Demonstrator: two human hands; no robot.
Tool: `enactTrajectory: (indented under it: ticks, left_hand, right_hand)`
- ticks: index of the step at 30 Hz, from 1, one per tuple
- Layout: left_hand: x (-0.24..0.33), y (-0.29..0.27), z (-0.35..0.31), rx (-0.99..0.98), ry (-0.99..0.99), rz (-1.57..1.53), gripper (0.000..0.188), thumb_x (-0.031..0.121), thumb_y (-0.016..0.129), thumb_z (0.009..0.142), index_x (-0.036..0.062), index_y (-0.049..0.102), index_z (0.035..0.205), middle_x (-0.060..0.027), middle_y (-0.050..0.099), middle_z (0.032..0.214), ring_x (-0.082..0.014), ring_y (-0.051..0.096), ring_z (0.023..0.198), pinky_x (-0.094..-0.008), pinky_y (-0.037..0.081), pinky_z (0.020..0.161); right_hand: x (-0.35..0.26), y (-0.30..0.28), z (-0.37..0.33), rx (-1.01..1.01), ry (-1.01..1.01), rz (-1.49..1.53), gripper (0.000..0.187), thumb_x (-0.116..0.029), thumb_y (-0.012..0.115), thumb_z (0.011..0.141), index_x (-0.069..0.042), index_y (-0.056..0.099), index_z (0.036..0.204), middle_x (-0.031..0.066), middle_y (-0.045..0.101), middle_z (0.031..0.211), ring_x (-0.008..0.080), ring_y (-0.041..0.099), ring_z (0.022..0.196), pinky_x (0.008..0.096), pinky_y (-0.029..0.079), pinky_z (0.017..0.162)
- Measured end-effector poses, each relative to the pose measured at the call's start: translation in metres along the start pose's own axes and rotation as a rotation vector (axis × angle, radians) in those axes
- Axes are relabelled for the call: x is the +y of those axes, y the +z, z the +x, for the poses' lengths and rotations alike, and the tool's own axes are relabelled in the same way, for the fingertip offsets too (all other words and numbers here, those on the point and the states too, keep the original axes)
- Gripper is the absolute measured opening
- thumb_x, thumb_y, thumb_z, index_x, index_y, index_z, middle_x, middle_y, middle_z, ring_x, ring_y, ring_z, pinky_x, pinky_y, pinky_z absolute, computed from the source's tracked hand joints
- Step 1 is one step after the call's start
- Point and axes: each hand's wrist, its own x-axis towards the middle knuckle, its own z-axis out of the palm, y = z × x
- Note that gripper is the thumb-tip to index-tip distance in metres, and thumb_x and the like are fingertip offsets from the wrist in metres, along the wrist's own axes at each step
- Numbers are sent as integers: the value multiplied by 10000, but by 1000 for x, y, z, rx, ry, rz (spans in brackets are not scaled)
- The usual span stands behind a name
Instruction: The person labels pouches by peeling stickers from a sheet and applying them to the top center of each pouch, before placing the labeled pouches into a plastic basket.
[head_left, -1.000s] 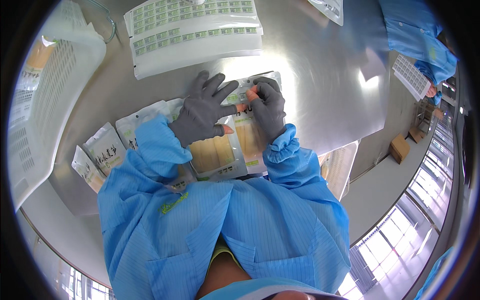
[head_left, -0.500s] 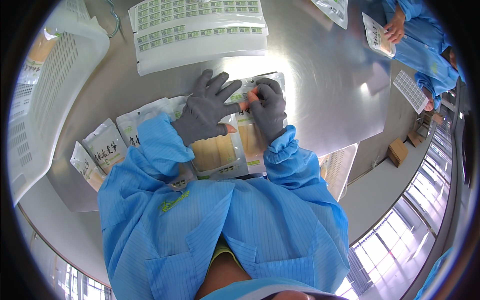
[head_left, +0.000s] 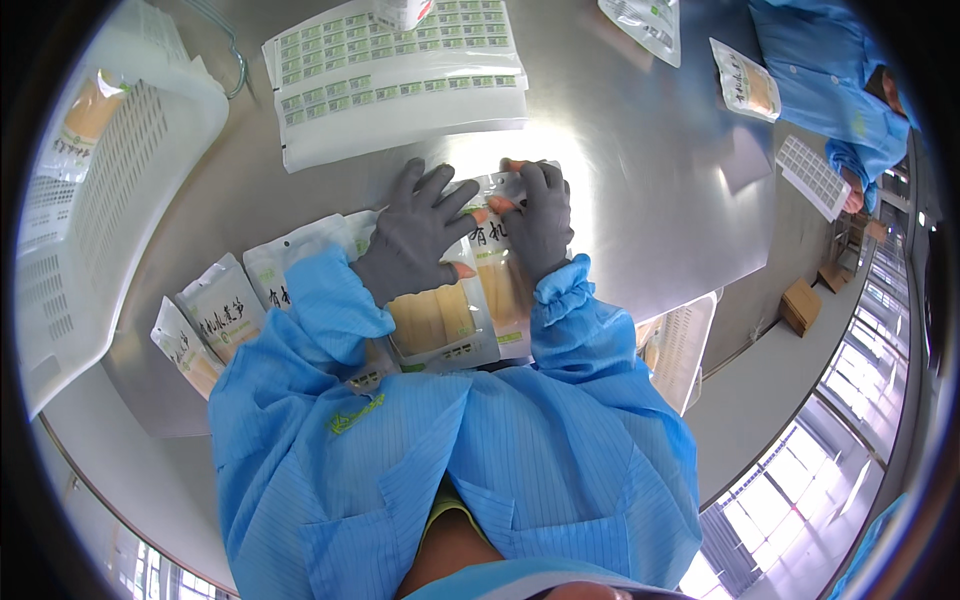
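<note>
head view looks down on a brushed steel bench [head_left: 650,200], smooth and glaring where light strikes it. its near edge curves past the person's waist and its right edge drops to a pale floor; bare metal lies open beyond the hands and to their right.

a white perforated plastic basket [head_left: 90,200] fills the left side, its slotted wall close to the bench's left edge. two white label sheets [head_left: 400,70], flat and printed with rows of small green stickers, overlap at the far middle.

glossy clear-and-white pouches of pale yellow strips come next: the pouch under the hands [head_left: 490,260] lies flat at bench centre, over a second one nearer the body, and three more pouches [head_left: 225,310] fan out at the left. two further pouches lie far right by another person's blue sleeve [head_left: 800,50].

both hands wear grey knit gloves with orange fingertips. left hand [head_left: 415,235] is spread flat, pressing the pouch down. right hand [head_left: 540,220] has fingers curled on the pouch's top edge, thumb tip meeting the left's; the grip is narrow, pinching the film.
</note>
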Motion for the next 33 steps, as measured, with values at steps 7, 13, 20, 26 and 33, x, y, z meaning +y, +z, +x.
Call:
enactTrajectory:
  ticks: [7, 13, 20, 26, 33]
  left_hand:
    - [7, 10, -15, 181, 97, 12, 561, 404, 727, 658, 89, 648, 1115, -137, 490, 1375, -381, 389, 1309, -606, 217, 1135]
    - [59, 17, -50, 74, 299, -155, 362, 371, 663, 671, 109, 673, 920, -131, 543, 1278, -337, 459, 1235, -622, 278, 1088]
    - [61, 48, -54, 125, 367, -95, 471, 390, 631, 798, 88, 636, 1159, -137, 489, 1355, -368, 387, 1300, -614, 278, 1087]
    - [70, 63, -36, 198, 245, -503, 513, 280, 675, 820, 45, 578, 1265, -167, 424, 1414, -394, 276, 1376, -501, 219, 1173]
    - [73, 72, -33, 317, 238, -285, 396, 271, 693, 768, 49, 650, 1093, -143, 516, 1298, -319, 407, 1299, -505, 240, 1167]
  right_hand:
    - [10, -2, 8, -53, 149, 237, 453, -69, 746, 720, -97, 631, 1157, 118, 575, 1097, 332, 549, 1036, 400, 496, 880]
    - [5, -6, 19, -190, 2, 0, 495, -250, 791, 703, -81, 627, 1139, 147, 590, 1089, 346, 551, 1029, 441, 476, 897]
    - [-67, 45, 97, 32, -524, -157, 298, -155, 694, 765, -152, 674, 1062, 73, 619, 1080, 328, 568, 984, 422, 497, 795]
    - [-82, 90, 121, 108, -686, -367, 354, -181, 713, 740, -145, 667, 1090, 74, 563, 1212, 288, 545, 1055, 416, 468, 831]
    - [-88, 56, 73, -80, -483, 156, 237, -145, 730, 759, -110, 697, 992, 78, 576, 1209, 228, 579, 1041, 358, 490, 834]
